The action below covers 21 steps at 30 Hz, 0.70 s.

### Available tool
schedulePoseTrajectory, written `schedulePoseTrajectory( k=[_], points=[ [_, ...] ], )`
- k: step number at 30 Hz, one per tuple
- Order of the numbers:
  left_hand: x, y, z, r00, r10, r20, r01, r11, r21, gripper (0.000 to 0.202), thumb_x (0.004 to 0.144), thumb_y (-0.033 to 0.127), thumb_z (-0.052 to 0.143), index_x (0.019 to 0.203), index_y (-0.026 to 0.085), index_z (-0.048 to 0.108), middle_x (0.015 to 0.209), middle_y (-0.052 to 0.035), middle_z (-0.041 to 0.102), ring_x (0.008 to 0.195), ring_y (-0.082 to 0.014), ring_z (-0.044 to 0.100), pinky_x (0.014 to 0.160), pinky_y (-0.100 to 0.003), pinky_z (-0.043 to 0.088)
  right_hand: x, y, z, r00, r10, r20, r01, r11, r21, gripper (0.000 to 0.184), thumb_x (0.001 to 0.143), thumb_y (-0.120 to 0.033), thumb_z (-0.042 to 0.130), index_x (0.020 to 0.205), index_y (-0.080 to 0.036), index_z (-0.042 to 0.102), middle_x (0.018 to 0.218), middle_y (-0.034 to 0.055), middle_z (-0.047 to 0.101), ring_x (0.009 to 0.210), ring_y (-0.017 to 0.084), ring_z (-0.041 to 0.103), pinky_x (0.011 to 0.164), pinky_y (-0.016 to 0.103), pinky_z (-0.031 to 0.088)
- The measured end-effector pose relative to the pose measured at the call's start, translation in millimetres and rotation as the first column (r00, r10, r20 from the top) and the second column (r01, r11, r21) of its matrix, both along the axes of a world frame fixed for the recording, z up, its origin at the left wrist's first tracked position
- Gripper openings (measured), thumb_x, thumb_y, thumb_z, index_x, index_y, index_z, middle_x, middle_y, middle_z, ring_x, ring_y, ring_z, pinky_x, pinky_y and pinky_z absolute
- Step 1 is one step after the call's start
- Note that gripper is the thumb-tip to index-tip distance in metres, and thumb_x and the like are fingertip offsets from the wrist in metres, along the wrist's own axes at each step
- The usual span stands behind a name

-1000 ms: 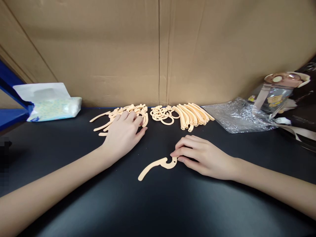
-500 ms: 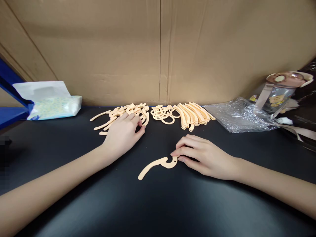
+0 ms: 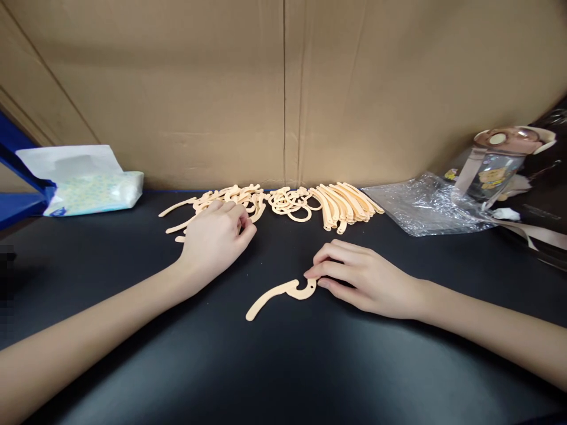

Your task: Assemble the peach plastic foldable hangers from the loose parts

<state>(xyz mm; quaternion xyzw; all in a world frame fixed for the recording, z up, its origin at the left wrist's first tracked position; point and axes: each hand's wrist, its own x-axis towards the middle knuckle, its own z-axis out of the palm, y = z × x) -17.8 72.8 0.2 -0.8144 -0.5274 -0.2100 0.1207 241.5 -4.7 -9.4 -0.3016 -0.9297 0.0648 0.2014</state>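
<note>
A flat beige hanger piece (image 3: 271,297) with a curved arm, a hooked bend and a small hole lies on the dark tabletop in front of me. My right hand (image 3: 354,274) pinches its holed end between thumb and fingers. Farther back on the left, my left hand (image 3: 217,239) is over a pile of similar hooked hanger pieces (image 3: 241,193). Its fingers are curled down and closed, with the tips hidden, so what they hold cannot be made out.
Beige rings (image 3: 290,203) lie in a heap at the back centre, beside a row of curved beige strips (image 3: 343,203). Clear plastic wrap (image 3: 419,203) and a strapped water bottle (image 3: 496,168) are on the right. A tissue pack (image 3: 95,189) sits at left, and cardboard (image 3: 212,94) stands behind.
My left hand has drawn its fingers slightly closer together over the pile. My right hand and the hanger piece stay in place; the view has shifted slightly.
</note>
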Motion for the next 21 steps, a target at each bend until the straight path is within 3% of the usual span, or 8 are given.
schedulePoseTrajectory(
  k=[3, 5, 9, 14, 17, 21],
  points=[
    [2, -5, 5.4, 0.985, 0.026, 0.172, -0.025, 1.0, -0.009, 0.016, 0.084, 0.025, 0.041, 0.071, 0.022, 0.049, 0.078, -0.0021, 0.062, 0.074, -0.0197, 0.056, 0.056, -0.03, 0.033, 0, -1, -0.6, 1.0, -0.001, -0.002, 0.001, 1.0, 0.005, 0.023, 0.098, -0.021, 0.044, 0.113, -0.019, 0.061, 0.102, 0.0062, 0.063, 0.09, 0.015, 0.057, 0.082, 0.03, 0.049],
    [3, -11, 7.9, 0.948, 0.03, 0.317, -0.022, 0.999, -0.028, 0.015, 0.084, 0.025, 0.041, 0.07, 0.021, 0.047, 0.072, 0.0008, 0.058, 0.066, -0.0158, 0.053, 0.056, -0.028, 0.032, 1, -1, -1.6, 1.0, -0.024, -0.008, 0.024, 1.0, 0.018, 0.027, 0.097, -0.022, 0.046, 0.122, -0.02, 0.056, 0.103, 0.0062, 0.063, 0.092, 0.016, 0.057, 0.084, 0.033, 0.05],
    [2, -34, 6.6, 0.838, -0.011, 0.546, 0.103, 0.985, -0.138, 0.019, 0.084, 0.027, 0.041, 0.065, 0.021, 0.043, 0.06, 0.0038, 0.046, 0.056, -0.0122, 0.043, 0.054, -0.027, 0.033, 4, -2, -4.3, 0.987, -0.128, -0.102, 0.129, 0.992, 0.006, 0.047, 0.096, -0.028, 0.05, 0.14, -0.022, 0.035, 0.104, 0.0055, 0.063, 0.095, 0.017, 0.059, 0.088, 0.035, 0.05],
    [-10, -70, 3.1, 0.811, -0.12, 0.573, 0.323, 0.909, -0.266, 0.025, 0.086, 0.03, 0.043, 0.062, 0.021, 0.043, 0.059, 0.0036, 0.041, 0.054, -0.0116, 0.037, 0.049, -0.026, 0.03, 7, -4, -4.3, 0.974, -0.128, -0.187, 0.13, 0.991, -0.003, 0.06, 0.095, -0.033, 0.053, 0.146, -0.024, 0.023, 0.112, 0.0054, 0.061, 0.097, 0.016, 0.059, 0.089, 0.034, 0.051],
    [-12, -77, 6.9, 0.805, -0.146, 0.575, 0.371, 0.881, -0.295, 0.027, 0.086, 0.031, 0.044, 0.061, 0.021, 0.043, 0.058, 0.0032, 0.041, 0.054, -0.0118, 0.036, 0.049, -0.026, 0.029, 7, -4, -2.8, 0.986, -0.082, -0.149, 0.09, 0.995, 0.047, 0.059, 0.094, -0.033, 0.054, 0.145, -0.024, 0.027, 0.111, 0.0056, 0.063, 0.098, 0.016, 0.06, 0.09, 0.034, 0.051],
    [-4, -73, 12.8, 0.773, -0.064, 0.632, 0.413, 0.807, -0.423, 0.028, 0.084, 0.035, 0.044, 0.06, 0.021, 0.046, 0.057, 0.0032, 0.042, 0.054, -0.0118, 0.037, 0.049, -0.025, 0.031, 4, -5, -1.2, 0.987, -0.056, -0.149, 0.079, 0.985, 0.153, 0.046, 0.094, -0.031, 0.054, 0.138, -0.024, 0.04, 0.111, 0.0069, 0.065, 0.101, 0.017, 0.061, 0.089, 0.034, 0.051]
  ],
)
